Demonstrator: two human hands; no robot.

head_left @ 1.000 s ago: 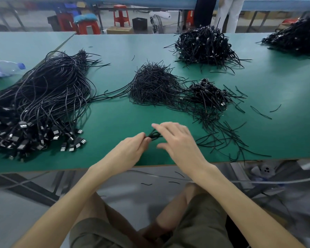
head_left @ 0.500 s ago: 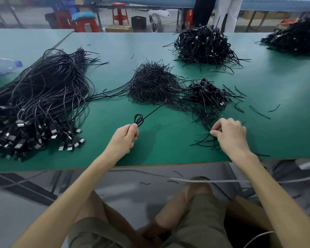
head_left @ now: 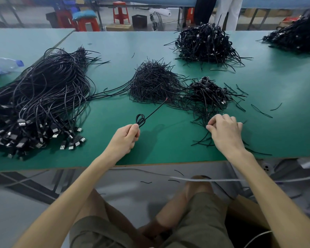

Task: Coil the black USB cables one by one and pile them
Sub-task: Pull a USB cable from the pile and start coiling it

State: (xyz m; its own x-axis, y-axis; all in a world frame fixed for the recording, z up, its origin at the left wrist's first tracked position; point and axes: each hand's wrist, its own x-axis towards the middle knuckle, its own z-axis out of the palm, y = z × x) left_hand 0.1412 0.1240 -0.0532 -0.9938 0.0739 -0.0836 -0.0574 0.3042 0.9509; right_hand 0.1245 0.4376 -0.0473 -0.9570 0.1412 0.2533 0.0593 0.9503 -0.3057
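My left hand (head_left: 124,138) grips a coiled black USB cable (head_left: 140,120) near the table's front edge; its small loops stick up above my fingers and a straight tail with a reddish tip points up to the right. My right hand (head_left: 224,129) rests with curled fingers on scattered short black ties (head_left: 202,138) and pinches at them. A big heap of uncoiled USB cables (head_left: 43,97) with their plugs toward me lies at the left. A small pile of coiled cables (head_left: 208,92) sits beyond my right hand.
A mound of short black ties (head_left: 153,81) lies at the middle of the green table (head_left: 168,145). Larger coiled piles (head_left: 204,43) sit at the back and far right. A plastic bottle (head_left: 2,65) lies at the left edge. Stools and a standing person are behind.
My hands have parted: the left lifted the coiled cable and stayed near the front middle, the right moved right onto the scattered ties. In the last half second little has moved.
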